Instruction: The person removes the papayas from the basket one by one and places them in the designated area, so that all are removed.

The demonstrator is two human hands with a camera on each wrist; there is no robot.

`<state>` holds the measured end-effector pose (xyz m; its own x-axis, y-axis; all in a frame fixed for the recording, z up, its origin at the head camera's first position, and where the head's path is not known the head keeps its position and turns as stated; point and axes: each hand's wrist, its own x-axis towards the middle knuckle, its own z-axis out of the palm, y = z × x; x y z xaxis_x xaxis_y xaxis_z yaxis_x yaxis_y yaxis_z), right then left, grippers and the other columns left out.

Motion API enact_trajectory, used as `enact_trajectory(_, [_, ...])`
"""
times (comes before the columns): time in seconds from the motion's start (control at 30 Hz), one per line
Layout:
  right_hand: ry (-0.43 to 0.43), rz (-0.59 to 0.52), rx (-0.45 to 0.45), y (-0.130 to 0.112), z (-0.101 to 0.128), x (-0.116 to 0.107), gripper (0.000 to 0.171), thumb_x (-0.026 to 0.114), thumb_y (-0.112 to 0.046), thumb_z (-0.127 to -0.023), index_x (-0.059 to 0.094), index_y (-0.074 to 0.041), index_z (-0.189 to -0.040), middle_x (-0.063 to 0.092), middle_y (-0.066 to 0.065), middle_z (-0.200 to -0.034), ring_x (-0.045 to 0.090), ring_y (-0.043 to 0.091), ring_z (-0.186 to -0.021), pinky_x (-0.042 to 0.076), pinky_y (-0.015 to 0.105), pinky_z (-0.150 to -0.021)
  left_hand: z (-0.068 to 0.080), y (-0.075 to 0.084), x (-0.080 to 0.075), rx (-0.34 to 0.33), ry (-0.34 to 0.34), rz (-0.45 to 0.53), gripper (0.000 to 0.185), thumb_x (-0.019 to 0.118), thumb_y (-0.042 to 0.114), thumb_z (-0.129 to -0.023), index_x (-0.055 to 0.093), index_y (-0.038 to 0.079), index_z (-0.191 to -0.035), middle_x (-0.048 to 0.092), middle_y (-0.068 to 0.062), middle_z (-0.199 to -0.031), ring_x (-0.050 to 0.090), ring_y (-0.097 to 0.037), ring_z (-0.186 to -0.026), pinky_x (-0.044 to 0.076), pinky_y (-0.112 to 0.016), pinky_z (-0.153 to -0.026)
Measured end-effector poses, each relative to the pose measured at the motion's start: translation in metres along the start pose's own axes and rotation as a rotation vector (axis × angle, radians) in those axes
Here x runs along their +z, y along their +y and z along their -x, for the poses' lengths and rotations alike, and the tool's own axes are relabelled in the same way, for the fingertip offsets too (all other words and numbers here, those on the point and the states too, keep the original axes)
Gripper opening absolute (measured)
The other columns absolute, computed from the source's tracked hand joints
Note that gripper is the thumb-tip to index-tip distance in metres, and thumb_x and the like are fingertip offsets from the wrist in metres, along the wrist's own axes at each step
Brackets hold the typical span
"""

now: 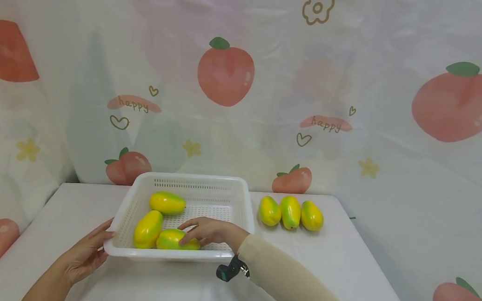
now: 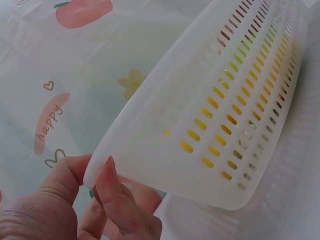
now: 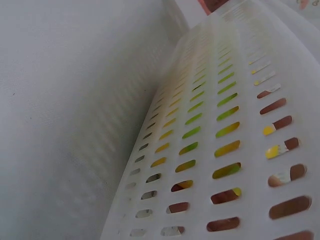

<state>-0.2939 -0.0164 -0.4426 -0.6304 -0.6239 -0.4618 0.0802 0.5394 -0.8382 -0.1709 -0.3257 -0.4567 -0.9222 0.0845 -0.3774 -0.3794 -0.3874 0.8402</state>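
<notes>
Nearest the head camera, the left hand [image 1: 87,251] pinches the near left corner of the white slotted basket [image 1: 243,202], thumb and fingers [image 2: 117,200] clamped on its rim. Inside the basket on the worktop [image 1: 342,269] lie three yellow-green mangoes; the right hand [image 1: 203,229] rests with straight fingers on the nearest mango [image 1: 167,241]. Three more mangoes [image 1: 290,212] sit in a row just right of the basket.
</notes>
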Motion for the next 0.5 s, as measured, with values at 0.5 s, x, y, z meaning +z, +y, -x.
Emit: enact_trajectory(0.5, [-0.012,0.037,-0.036,0.0002,0.0026,-0.0023,0.047,0.075,-0.019,-0.084,0.062,-0.015,-0.129,0.058,0.006,-0.126,0.056,0.025,-0.111,0.049,0.055,-0.101,0.0015,-0.0012,0.004,0.017,0.018,-0.005,0.038,0.054,0.017,-0.101,0.071,0.051,-0.096,0.059,0.005,-0.103,0.065,-0.007,-0.079,0.056,-0.013,-0.065])
